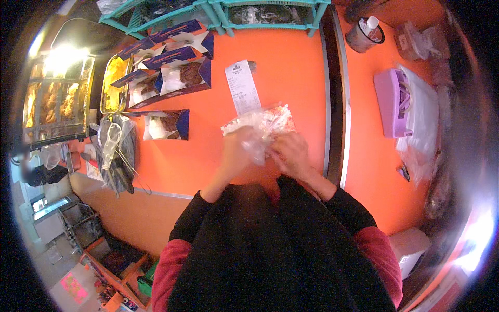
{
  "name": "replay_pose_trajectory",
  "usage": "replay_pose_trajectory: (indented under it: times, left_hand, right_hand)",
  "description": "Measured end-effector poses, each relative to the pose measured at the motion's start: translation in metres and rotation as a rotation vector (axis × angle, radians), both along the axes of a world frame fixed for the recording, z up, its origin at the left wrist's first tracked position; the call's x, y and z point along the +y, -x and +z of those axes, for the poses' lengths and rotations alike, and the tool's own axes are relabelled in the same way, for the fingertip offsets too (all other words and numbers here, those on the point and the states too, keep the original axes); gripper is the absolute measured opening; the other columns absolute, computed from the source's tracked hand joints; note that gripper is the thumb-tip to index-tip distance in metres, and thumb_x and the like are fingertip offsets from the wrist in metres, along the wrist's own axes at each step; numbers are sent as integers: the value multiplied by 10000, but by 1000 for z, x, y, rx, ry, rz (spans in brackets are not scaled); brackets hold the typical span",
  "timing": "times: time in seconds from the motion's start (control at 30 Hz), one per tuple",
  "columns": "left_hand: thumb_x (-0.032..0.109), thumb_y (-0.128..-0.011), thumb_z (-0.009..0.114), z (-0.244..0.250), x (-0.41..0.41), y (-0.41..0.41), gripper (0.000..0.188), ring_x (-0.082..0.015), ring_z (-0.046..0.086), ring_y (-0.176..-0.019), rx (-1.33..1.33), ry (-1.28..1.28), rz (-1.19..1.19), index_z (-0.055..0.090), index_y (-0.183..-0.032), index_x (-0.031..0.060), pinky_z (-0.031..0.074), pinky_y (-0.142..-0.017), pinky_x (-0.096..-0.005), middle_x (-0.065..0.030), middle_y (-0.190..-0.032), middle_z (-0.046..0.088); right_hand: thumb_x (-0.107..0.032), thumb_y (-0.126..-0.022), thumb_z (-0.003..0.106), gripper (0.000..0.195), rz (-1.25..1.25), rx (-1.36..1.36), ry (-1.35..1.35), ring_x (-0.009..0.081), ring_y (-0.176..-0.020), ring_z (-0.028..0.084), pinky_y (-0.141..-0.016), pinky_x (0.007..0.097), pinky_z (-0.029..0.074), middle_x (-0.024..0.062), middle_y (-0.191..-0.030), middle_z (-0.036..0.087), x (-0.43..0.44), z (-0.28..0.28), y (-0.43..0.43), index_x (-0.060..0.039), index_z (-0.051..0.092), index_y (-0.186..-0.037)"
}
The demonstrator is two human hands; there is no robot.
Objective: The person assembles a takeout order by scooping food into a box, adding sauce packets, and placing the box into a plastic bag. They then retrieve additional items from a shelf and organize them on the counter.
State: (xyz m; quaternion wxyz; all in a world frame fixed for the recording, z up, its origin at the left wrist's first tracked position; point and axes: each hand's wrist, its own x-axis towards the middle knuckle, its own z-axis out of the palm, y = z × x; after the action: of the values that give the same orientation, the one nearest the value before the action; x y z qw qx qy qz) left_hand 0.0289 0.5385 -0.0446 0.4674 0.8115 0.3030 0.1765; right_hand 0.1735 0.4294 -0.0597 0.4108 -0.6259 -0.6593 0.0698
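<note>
Between my two hands is a clear plastic bag (255, 146), crumpled and partly blurred. Its upper part spreads over a flat packet with a red and white pattern (278, 119); whether the packet lies inside the bag I cannot tell. My left hand (238, 150) grips the bag's left side. My right hand (290, 152) pinches its lower right edge, fingers bunched. Just beyond them a long printed receipt (242, 87) lies on the orange counter (288, 58), its lower end against the packet. Both hands hover over or rest on the counter, close to my body.
Several open cardboard food boxes (181, 84) stand at the left, beside a metal tray of yellow food (115, 84) and a lit display case (58, 97). Tongs (117, 167) lie nearer. Teal racks (269, 25) line the back. Rightward are a purple tape dispenser (390, 103) and plastic bags (423, 109).
</note>
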Motion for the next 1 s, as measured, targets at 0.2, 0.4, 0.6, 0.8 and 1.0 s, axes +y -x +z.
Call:
replay_pose_trajectory:
  times: [0.2, 0.4, 0.6, 0.8, 1.0]
  left_hand:
    - [84, -712, 573, -15, 14, 3, 39, -83, 508, -603, -56, 341, 107, 555, -715, 50, 432, -516, -251, -7, -678, 561]
    - [172, -771, 630, -26, 8, 12, 159, -109, 548, -648, -189, 594, 192, 572, -841, 41, 457, -564, -254, -28, -746, 588]
    - [106, -784, 627, -3, -10, 9, 117, -140, 566, -811, -238, 608, 229, 559, -851, 38, 466, -703, -271, -62, -873, 605]
    - [108, -792, 635, -25, -14, 12, 145, -138, 576, -807, -356, 632, 270, 554, -885, 32, 487, -670, -274, -64, -900, 608]
    - [60, -789, 626, -19, -17, 9, 131, -163, 574, -816, -344, 696, 325, 511, -845, 34, 486, -710, -300, -91, -903, 605]
  right_hand:
    - [-64, -617, 651, 242, 100, -159, -77, 209, -775, 530, -642, 330, 444, 46, -829, 540, 11, -3, 31, -95, 611, -853]
    - [5, -690, 616, 257, 12, 504, -14, 187, -801, 542, -665, 317, 451, 58, -811, 552, 11, -21, 41, -84, 591, -931]
    - [14, -804, 579, 339, -54, 1479, 202, 103, -535, 532, -494, 212, 445, 62, -687, 573, 19, -10, 27, -63, 336, -1028]
    - [34, -737, 646, 398, 26, 1223, 463, 110, -509, 537, -445, 219, 429, 84, -642, 576, 24, -8, 14, -76, 307, -913]
    - [50, -718, 647, 397, 9, 1222, 599, 117, -483, 538, -417, 229, 416, 87, -619, 573, 29, 1, 11, -71, 309, -886]
